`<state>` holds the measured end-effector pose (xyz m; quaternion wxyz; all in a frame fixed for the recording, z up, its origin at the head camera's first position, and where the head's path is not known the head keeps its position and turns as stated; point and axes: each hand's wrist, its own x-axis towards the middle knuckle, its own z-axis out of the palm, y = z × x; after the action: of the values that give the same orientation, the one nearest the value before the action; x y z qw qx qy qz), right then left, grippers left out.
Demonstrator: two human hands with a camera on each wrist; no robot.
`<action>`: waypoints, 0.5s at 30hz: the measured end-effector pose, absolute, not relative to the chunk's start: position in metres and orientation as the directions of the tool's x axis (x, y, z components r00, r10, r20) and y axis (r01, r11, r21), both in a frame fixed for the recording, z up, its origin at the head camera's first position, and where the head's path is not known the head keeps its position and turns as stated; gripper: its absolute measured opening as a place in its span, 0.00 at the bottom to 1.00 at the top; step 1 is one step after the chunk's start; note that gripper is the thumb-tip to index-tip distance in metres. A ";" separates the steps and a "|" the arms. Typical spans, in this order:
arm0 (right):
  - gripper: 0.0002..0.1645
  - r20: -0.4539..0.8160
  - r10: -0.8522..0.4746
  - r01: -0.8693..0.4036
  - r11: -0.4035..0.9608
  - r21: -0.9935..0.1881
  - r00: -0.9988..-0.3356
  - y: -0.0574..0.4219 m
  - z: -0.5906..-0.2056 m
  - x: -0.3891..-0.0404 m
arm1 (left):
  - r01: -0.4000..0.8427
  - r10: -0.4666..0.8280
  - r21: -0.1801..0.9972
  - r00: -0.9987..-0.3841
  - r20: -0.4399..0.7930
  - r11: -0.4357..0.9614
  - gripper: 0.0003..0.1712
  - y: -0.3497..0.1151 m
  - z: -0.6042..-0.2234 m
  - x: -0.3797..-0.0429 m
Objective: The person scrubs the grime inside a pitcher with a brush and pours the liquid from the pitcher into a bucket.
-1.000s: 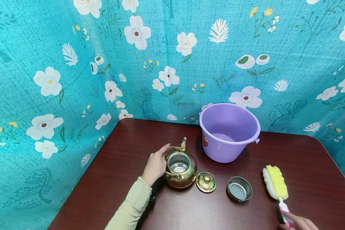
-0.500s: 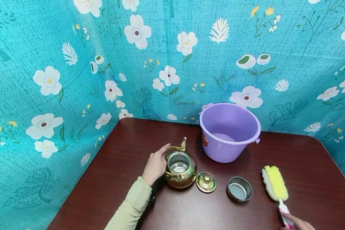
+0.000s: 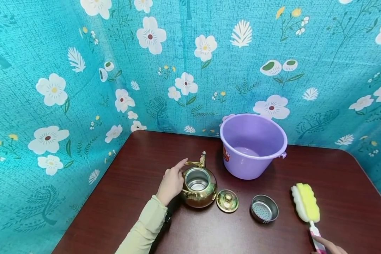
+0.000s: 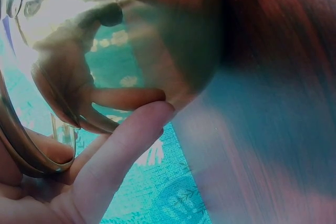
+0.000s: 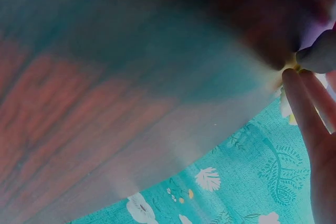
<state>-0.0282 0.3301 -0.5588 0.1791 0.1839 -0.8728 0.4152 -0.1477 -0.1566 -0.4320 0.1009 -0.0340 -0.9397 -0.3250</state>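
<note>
My left hand [image 3: 172, 184] is at the left side of a shiny gold teapot [image 3: 199, 197], which stands upright without its lid. In the left wrist view, my fingers are curled at the teapot's curved handle [image 4: 21, 145], and one fingertip presses the polished body. At the lower right, my right hand [image 3: 329, 246] is only partly in view and pinches the pink-and-white handle of a sponge brush [image 3: 306, 203]. The brush's yellow and white head points away from me. Between these lie the gold knobbed lid [image 3: 227, 201] and a round metal strainer [image 3: 264, 209].
A purple bucket [image 3: 247, 165] stands behind the lid and strainer, close to the back edge of the dark red-brown table [image 3: 120, 197]. A turquoise flowered cloth [image 3: 165, 77] hangs behind the table and along its left side.
The brush has shifted very slightly to the right with my right hand on its handle. My left hand and the teapot stay where they were.
</note>
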 end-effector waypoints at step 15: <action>0.59 0.517 -0.389 -0.647 0.441 -0.622 -0.762 0.349 -0.557 -0.037 | 0.097 -0.024 0.610 -0.982 0.186 0.786 0.30 -0.156 -0.431 -0.148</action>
<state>-0.0372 0.3489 -0.5572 0.1508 0.3099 -0.8353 0.4283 -0.1479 -0.1559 -0.4312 0.0921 -0.0194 -0.9406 -0.3262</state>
